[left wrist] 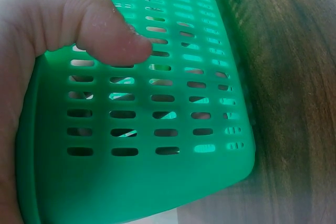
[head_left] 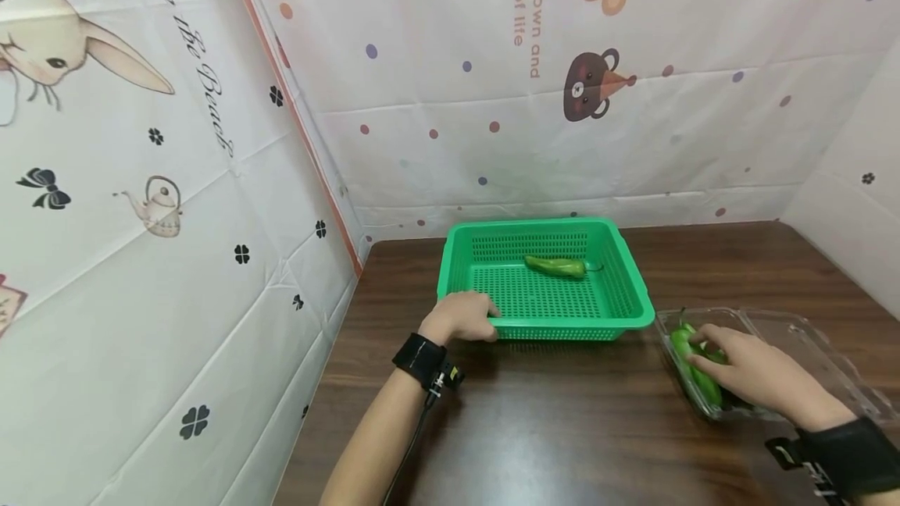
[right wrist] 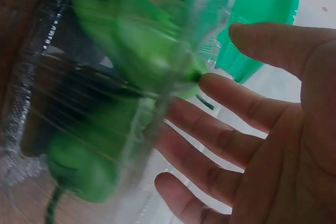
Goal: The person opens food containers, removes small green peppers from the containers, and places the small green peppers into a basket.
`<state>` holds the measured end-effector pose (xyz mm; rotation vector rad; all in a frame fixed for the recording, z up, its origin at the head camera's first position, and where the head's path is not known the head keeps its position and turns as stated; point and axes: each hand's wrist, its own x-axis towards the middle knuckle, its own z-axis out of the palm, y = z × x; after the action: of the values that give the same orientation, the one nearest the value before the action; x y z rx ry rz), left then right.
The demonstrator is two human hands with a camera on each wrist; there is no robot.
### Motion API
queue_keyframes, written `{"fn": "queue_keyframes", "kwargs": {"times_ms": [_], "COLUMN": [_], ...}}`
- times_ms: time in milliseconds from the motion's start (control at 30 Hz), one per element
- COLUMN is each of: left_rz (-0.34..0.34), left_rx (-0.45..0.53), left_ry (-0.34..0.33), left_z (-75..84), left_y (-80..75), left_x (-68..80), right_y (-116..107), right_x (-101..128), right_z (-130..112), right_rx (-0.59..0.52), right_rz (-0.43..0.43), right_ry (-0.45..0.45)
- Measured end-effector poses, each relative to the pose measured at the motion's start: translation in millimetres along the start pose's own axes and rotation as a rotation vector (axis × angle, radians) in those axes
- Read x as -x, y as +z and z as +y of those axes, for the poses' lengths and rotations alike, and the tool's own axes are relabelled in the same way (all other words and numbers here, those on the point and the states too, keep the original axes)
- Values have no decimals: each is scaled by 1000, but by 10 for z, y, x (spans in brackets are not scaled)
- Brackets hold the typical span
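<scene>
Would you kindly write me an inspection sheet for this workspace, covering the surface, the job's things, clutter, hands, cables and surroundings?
Surface: dark wooden table, with some glare near the front.
Job's things: green basket holding one green pepper; clear plastic tray at the right holding more green peppers.
Clutter: nothing seen.
Hands: left hand grips the basket's near left corner, thumb over the rim; right hand reaches into the tray with straight fingers on the peppers, not closed round one.
Cables: one thin cable runs from the left wristband along the forearm.
Surroundings: white cartoon-printed sheets wall off the left, back and right.
</scene>
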<state>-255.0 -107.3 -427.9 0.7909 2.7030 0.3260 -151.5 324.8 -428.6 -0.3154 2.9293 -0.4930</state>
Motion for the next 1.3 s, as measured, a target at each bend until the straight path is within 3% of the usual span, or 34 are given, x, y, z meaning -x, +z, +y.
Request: {"fn": "queue_keyframes", "kwargs": {"times_ms": [267,667,1033,1300], "left_rz": [-2,8,20,23], "left_rx": [-18,-22,-22,-23], "left_ry": [-5,6,27,26], "left_z": [14,21,22,7], "left_y": [-17,-16,-19,4], "left_x": [0,4,36,37], "right_y": [89,196,235,292], "right_x": [-1,-40,-135,-159], "right_z": [88,122,142,165], "right_rx": [-63,-38,-19,-22], "right_rz": [29,106,26,47], "right_ry": [6,52,58,10]}}
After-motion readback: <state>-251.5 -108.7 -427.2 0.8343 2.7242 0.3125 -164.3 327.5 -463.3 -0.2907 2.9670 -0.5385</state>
